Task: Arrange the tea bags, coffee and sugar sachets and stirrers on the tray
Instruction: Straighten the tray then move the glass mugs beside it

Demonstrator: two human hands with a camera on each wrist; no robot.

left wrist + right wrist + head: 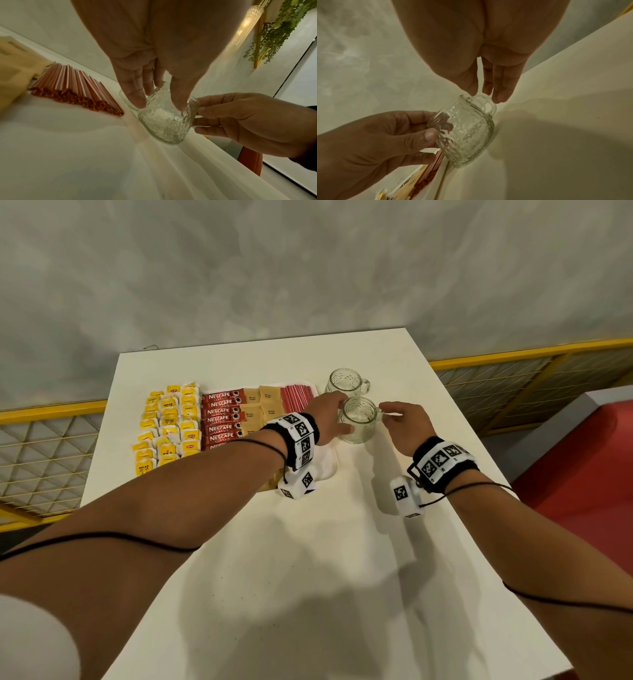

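**A:** You're standing at a white table (308, 542) set against a mottled grey wall, with yellow mesh railing running behind it. The white tray (327, 465) is lying on the table's left half, and the sorting is looking nearly finished.

**B:** What's sitting where?

**A:** The yellow tea bags (168, 426) are lining up in rows at the far left, though I can't tell whether they're lying on the tray or just beside it. Next come the red coffee sachets (221, 419), glossy and flat, then the tan paper sugar sachets (260, 409), then the thin red stirrers (296, 398) bunched side by side like drinking straws.

**B:** And your hands?

**A:** Your left hand (325, 419) is curling round the body of the near glass mug (358, 422), fingers and thumb wrapping its dimpled wall. Your right hand (402, 424) is pinching the mug's looped handle. The mug is standing upright on the table just off the tray's right edge; a second glass mug (346, 381) is standing just behind it.

**B:** So which step is this?

**A:** I'd judge you're tidying the mugs beside the finished rows. The glass is hard, slick and textured, so the next move is calling for a steady two-handed set-down, keeping clear of the stirrers, which would roll at a nudge.
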